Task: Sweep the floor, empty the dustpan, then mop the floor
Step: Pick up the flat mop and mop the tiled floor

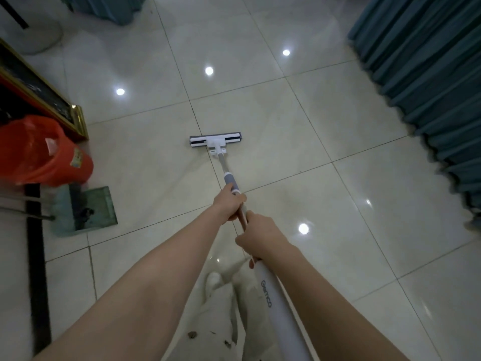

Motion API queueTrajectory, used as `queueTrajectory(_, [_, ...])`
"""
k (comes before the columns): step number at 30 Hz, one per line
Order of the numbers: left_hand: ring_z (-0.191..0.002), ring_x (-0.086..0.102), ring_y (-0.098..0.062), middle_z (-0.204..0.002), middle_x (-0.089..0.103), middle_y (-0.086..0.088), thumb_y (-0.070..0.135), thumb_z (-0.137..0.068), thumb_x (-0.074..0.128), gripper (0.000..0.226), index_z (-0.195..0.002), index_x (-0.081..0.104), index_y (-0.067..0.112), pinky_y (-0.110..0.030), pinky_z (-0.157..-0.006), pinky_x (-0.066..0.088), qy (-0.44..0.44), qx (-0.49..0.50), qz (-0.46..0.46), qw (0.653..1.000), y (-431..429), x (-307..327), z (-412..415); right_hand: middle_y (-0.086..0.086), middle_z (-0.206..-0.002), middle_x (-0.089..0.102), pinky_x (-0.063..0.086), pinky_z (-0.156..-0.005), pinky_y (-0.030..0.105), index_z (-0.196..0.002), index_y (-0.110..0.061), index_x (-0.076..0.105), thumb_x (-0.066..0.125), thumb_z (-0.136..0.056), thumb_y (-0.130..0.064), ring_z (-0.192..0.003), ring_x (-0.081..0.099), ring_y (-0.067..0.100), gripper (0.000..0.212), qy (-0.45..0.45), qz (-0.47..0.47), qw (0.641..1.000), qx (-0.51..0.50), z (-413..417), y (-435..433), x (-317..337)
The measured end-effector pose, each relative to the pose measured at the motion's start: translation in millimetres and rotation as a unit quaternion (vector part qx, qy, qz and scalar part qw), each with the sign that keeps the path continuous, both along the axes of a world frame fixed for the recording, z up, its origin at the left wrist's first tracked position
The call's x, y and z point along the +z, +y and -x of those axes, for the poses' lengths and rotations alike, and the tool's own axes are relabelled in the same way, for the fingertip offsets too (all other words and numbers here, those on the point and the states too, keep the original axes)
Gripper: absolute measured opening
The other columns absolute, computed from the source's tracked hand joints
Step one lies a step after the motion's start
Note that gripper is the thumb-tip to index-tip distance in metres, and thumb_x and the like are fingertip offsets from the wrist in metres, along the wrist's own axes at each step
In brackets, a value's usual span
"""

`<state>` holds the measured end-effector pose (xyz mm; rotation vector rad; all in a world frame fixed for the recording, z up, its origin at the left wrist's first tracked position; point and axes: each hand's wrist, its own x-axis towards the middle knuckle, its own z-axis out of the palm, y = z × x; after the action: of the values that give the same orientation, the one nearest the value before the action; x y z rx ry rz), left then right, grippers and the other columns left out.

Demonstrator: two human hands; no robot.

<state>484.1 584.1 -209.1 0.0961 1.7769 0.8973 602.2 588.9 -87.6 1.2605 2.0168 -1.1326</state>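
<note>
A flat white and grey mop head [215,141] lies on the glossy pale tile floor [325,131] ahead of me. Its thin metal pole [224,166] with a grey collar runs back toward me into a thick white handle [273,303]. My left hand [230,204] is closed around the pole just below the collar. My right hand [256,237] grips the pole lower down, where the white handle begins. A green dustpan [86,211] sits on the floor at the left, apart from the mop.
A red bucket [41,152] stands at the left above the dustpan, beside a gold-framed black panel [52,100]. Teal curtains [429,82] hang along the right side. A black strip [37,256] runs down the left floor. My light trousers show below.
</note>
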Motion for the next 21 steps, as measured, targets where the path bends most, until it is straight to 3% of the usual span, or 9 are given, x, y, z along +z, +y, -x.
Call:
queueTrajectory(3, [-0.081, 0.058, -0.026, -0.111, 0.055, -0.015, 0.022, -0.088, 0.056, 0.038, -0.125, 0.048, 0.027, -0.027, -0.054, 0.048, -0.014, -0.011, -0.017, 1.0, -21, 8, -31, 0.007, -0.084, 0.056, 0.059, -0.074, 0.046, -0.104, -0.015, 0.045, 0.049, -0.084, -0.008, -0.081, 0.068, 0.031, 0.021, 0.006, -0.002, 1.0, 0.012, -32, -16, 12])
queueTrajectory(7, [-0.084, 0.058, -0.025, -0.118, 0.055, -0.012, 0.022, -0.091, 0.053, 0.043, -0.133, 0.048, 0.031, -0.027, -0.053, 0.048, -0.007, -0.011, -0.014, 1.0, -41, 14, -74, 0.005, -0.079, 0.055, 0.06, -0.072, 0.044, -0.121, -0.016, 0.045, 0.048, -0.085, -0.006, -0.073, 0.066, 0.027, 0.038, 0.01, -0.013, 0.999, 0.045, -74, -34, 14])
queueTrajectory(11, [-0.08, 0.059, -0.025, -0.108, 0.057, -0.013, 0.022, -0.092, 0.053, 0.041, -0.132, 0.049, 0.029, -0.024, -0.047, 0.046, -0.004, -0.01, -0.006, 1.0, -60, 14, -121, 0.006, -0.086, 0.057, 0.059, -0.073, 0.047, -0.112, -0.017, 0.045, 0.047, -0.084, -0.006, -0.079, 0.068, 0.03, 0.03, 0.017, -0.007, 0.999, 0.04, -122, -51, 9])
queueTrajectory(17, [-0.036, 0.043, -0.014, -0.078, 0.052, -0.009, 0.02, -0.087, 0.06, 0.039, -0.124, 0.05, 0.025, -0.021, -0.037, 0.035, -0.023, 0.01, -0.017, 1.0, -97, 33, -224, 0.008, -0.092, 0.058, 0.06, -0.074, 0.046, -0.12, -0.014, 0.047, 0.044, -0.086, -0.009, -0.076, 0.07, 0.032, 0.035, 0.02, -0.014, 0.997, 0.072, -218, -71, 11])
queueTrajectory(21, [-0.038, 0.043, -0.016, -0.074, 0.052, -0.008, 0.019, -0.086, 0.061, 0.039, -0.123, 0.051, 0.024, -0.023, -0.041, 0.036, -0.033, 0.038, -0.032, 0.998, -115, 42, -298, 0.005, -0.092, 0.059, 0.06, -0.074, 0.04, -0.117, -0.014, 0.049, 0.043, -0.088, -0.009, -0.072, 0.072, 0.03, 0.03, 0.004, -0.016, 0.995, 0.095, -287, -83, 23])
